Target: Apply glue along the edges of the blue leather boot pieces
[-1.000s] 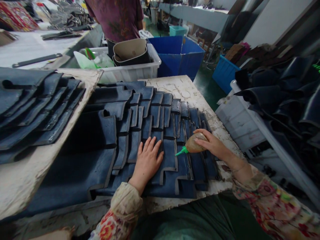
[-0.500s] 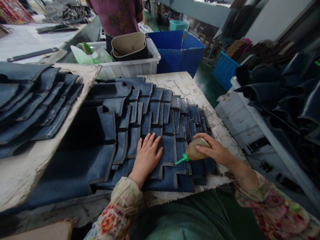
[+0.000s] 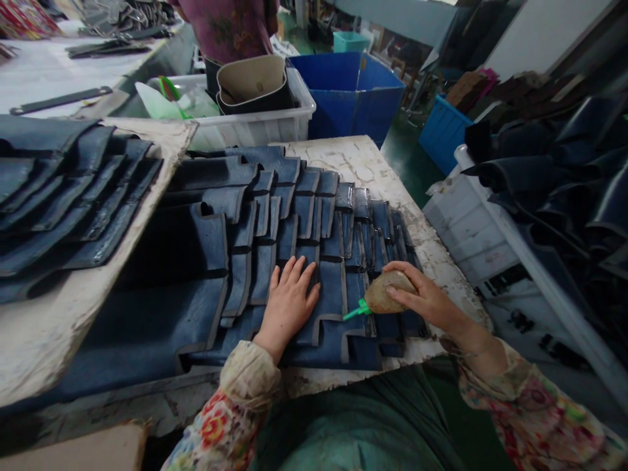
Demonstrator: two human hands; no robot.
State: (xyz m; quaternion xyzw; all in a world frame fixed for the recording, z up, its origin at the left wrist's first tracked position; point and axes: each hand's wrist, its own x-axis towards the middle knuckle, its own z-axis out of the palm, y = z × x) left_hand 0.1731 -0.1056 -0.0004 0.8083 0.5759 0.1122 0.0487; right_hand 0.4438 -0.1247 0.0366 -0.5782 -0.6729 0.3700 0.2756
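Overlapping dark blue leather-like panels (image 3: 196, 320) with grey edges lie fanned out on a worn white board. My left hand (image 3: 290, 302) rests flat on them, fingers spread. In my right hand (image 3: 426, 297) is a tan squeeze bottle (image 3: 385, 293), tilted with its green nozzle (image 3: 356, 310) pointing down and left. The nozzle tip is at the grey edge of one panel, right of my left hand. Along the right-hand panels some edges look shiny and wet.
Another stack of blue panels (image 3: 59, 190) lies on a raised board at left. Behind stand a white bin (image 3: 255, 125) and a blue box (image 3: 338, 98). A crate (image 3: 456, 203) heaped with dark pieces is at right. A person in a purple top (image 3: 226, 29) stands beyond.
The whole view has shifted slightly. My left hand stays on the panels, and the bottle's nozzle remains at about the same panel edge.
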